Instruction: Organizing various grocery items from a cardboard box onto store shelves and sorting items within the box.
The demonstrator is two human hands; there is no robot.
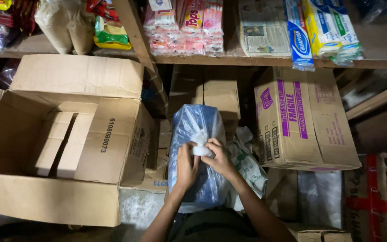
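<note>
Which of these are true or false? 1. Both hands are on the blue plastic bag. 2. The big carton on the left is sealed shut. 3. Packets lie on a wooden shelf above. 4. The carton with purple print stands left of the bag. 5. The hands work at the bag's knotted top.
1. True: the left hand and the right hand both rest on the blue plastic bag.
2. False: the big carton is open, its flaps spread and its inside showing.
3. True: packets lie on the wooden shelf.
4. False: the carton with purple print stands right of the bag.
5. True: their grip is at the white knotted top.
</note>
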